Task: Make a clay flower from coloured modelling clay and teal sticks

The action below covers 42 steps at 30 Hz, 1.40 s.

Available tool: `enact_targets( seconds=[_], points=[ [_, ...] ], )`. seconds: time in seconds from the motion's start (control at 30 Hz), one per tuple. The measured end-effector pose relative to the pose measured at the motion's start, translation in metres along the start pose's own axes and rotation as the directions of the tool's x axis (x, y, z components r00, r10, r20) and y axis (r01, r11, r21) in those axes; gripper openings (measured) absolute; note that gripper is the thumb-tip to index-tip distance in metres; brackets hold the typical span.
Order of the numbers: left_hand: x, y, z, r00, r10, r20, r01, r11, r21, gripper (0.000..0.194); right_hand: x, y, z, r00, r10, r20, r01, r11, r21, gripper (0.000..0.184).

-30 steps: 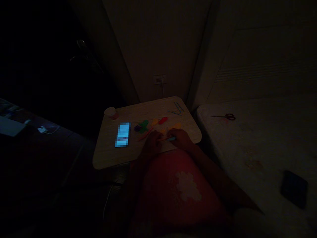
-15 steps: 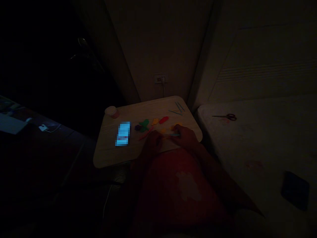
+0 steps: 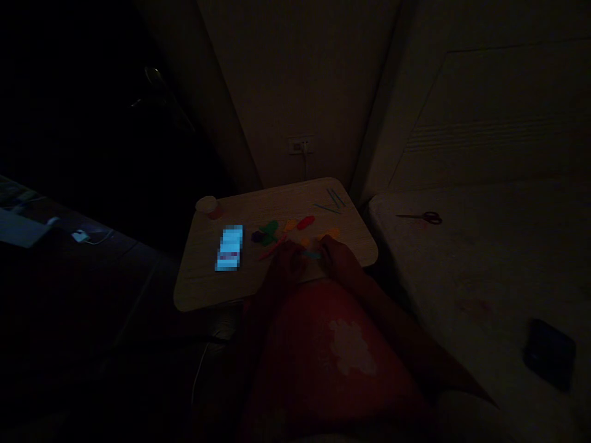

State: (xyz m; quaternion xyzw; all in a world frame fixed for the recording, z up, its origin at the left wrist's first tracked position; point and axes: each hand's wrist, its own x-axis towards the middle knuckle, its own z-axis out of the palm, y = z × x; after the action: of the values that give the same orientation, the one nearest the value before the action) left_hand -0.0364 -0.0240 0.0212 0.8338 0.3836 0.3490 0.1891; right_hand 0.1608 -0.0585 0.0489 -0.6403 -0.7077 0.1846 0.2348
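Observation:
The scene is very dark. My left hand (image 3: 290, 261) is closed at the near side of a small table, its fingertips hidden in shadow, so what it holds cannot be made out. Between my hands lies a thin light-blue stick (image 3: 312, 254); its right end runs into the bent fingers of my right hand (image 3: 339, 258), which pinch it. A yellow-orange lump (image 3: 333, 233) sits just beyond my right hand. Close by are a red piece (image 3: 305, 223), a yellow piece (image 3: 290, 226), a green piece (image 3: 269, 231) and a long reddish strip (image 3: 272, 247), all soft-looking like modelling clay.
A lit phone (image 3: 229, 248) and a lidded tub (image 3: 209, 207) occupy the left of the table (image 3: 198, 292). Several thin sticks (image 3: 333, 200) lie at its far right corner. Scissors (image 3: 425, 217) and a dark flat object (image 3: 549, 354) rest on the pale surface to the right.
The light-blue stick and my right hand have shifted left, closer to my left hand. The orange strip seen between the hands before is no longer visible.

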Motion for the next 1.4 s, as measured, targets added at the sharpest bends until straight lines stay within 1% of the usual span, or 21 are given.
enact_targets(
  seconds=[0.1,0.17,0.27,0.33,0.4,0.47,0.53,0.6,0.67,0.83,0.9,1.07,1.17,1.3,1.4],
  points=[
    [0.0,-0.001,-0.001,1.0,0.023,0.009,-0.023,0.999,-0.036,0.01,0.001,-0.003,0.004,0.999,-0.032,-0.004,0.032,0.998,0.05,0.016],
    [0.002,-0.004,0.0,1.0,0.003,-0.01,-0.004,0.998,-0.065,0.014,0.003,-0.004,0.005,0.997,-0.078,-0.011,0.079,0.994,0.079,0.017],
    [0.004,-0.009,0.001,0.994,-0.061,-0.093,0.052,0.993,-0.103,0.019,0.005,-0.003,0.003,0.989,-0.145,-0.03,0.147,0.984,0.1,0.023],
    [0.005,-0.013,0.002,0.98,-0.126,-0.151,0.11,0.988,-0.112,0.019,0.003,0.0,0.002,0.989,-0.147,-0.023,0.149,0.984,0.101,0.029],
    [0.005,-0.015,0.003,0.966,-0.188,-0.178,0.171,0.98,-0.106,0.018,0.001,0.005,0.003,0.993,-0.115,0.004,0.113,0.985,0.133,0.034],
    [0.005,-0.016,0.004,0.965,-0.206,-0.163,0.196,0.978,-0.075,0.018,-0.001,0.01,0.005,0.999,-0.049,0.005,0.047,0.979,0.199,0.035],
    [0.004,-0.015,0.005,0.975,-0.185,-0.124,0.183,0.983,-0.03,0.017,-0.001,0.014,0.007,0.997,0.053,-0.051,-0.038,0.965,0.259,0.034],
    [0.003,-0.013,0.006,0.983,-0.162,-0.087,0.165,0.986,0.022,0.018,0.003,0.016,0.008,0.978,0.171,-0.119,-0.131,0.95,0.282,0.033],
    [0.002,-0.011,0.006,0.986,-0.155,-0.069,0.16,0.983,0.089,0.018,0.007,0.016,0.006,0.959,0.245,-0.142,-0.202,0.942,0.267,0.033],
    [0.001,-0.006,0.005,0.99,-0.137,-0.018,0.135,0.935,0.328,0.02,0.014,0.01,0.002,0.945,0.318,-0.082,-0.305,0.942,0.14,0.03],
    [0.001,-0.006,0.006,0.991,-0.135,-0.006,0.128,0.916,0.38,0.021,0.014,0.008,0.001,0.937,0.343,-0.074,-0.334,0.936,0.111,0.03],
    [0.002,-0.005,0.007,0.99,-0.143,-0.011,0.135,0.904,0.407,0.021,0.014,0.009,0.003,0.935,0.35,-0.064,-0.348,0.937,0.031,0.031],
    [0.003,-0.004,0.008,0.99,-0.141,-0.018,0.136,0.904,0.404,0.021,0.014,0.009,0.004,0.944,0.324,-0.053,-0.326,0.945,-0.031,0.032],
    [0.003,-0.005,0.009,0.994,-0.1,-0.046,0.11,0.921,0.374,0.018,0.013,0.007,0.003,0.957,0.284,-0.053,-0.288,0.954,-0.082,0.031],
    [0.004,-0.006,0.008,0.995,-0.097,-0.036,0.103,0.927,0.362,0.019,0.012,0.006,0.004,0.962,0.267,-0.051,-0.271,0.956,-0.112,0.031]
  ],
)
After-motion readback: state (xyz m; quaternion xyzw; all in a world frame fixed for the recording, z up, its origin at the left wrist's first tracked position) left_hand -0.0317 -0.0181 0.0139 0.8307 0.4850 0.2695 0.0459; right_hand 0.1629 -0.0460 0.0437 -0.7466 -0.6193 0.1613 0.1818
